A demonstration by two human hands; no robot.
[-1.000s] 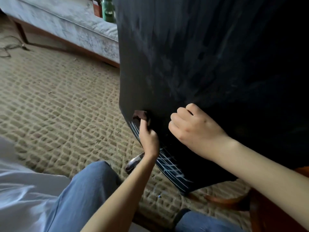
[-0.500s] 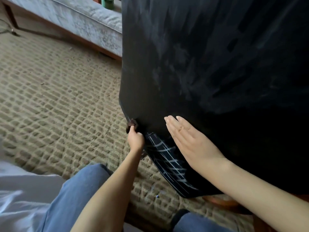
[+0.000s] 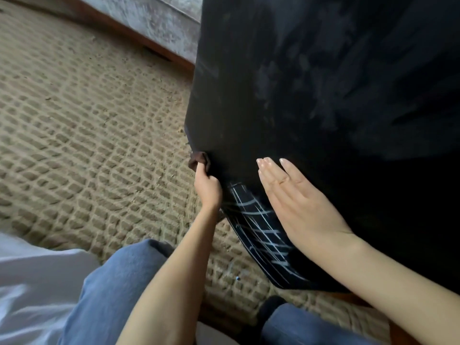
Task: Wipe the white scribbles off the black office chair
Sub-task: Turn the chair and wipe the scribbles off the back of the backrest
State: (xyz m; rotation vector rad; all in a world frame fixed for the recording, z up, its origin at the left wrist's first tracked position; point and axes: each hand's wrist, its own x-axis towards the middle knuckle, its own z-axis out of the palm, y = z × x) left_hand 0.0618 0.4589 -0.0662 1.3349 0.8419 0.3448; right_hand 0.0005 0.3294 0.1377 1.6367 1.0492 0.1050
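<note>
- Two bare hands rest on the lower left part of the black office chair [image 3: 323,95], whose broad, smooth back fills the right side of the view.
- The left hand [image 3: 207,189] has its fingers curled tightly round a small dark brown cloth [image 3: 198,161], bunched into a wad and held against the chair's left edge.
- The right hand [image 3: 293,202] lies flat with its fingers straight and close together. Its palm presses on the chair's surface just right of the left hand, and it holds nothing.
- White crosshatched scribbles [image 3: 261,232] cover the curved bottom strip of the chair. They run from just below the cloth down toward the lower corner, between the two wrists, and the heel of the right hand overlaps their right side.
- Higher up, the black surface shows faint greyish smears [image 3: 286,70].
- Under the chair lies a tan woven rug [image 3: 87,133] with a raised block pattern.
- At the top, a pale grey upholstered sofa [image 3: 161,18] on a reddish-brown wooden base stands beyond the chair's left edge.
- Near the bottom are the person's blue denim knee [image 3: 112,282] and a patch of white fabric [image 3: 32,282] at the left corner.
</note>
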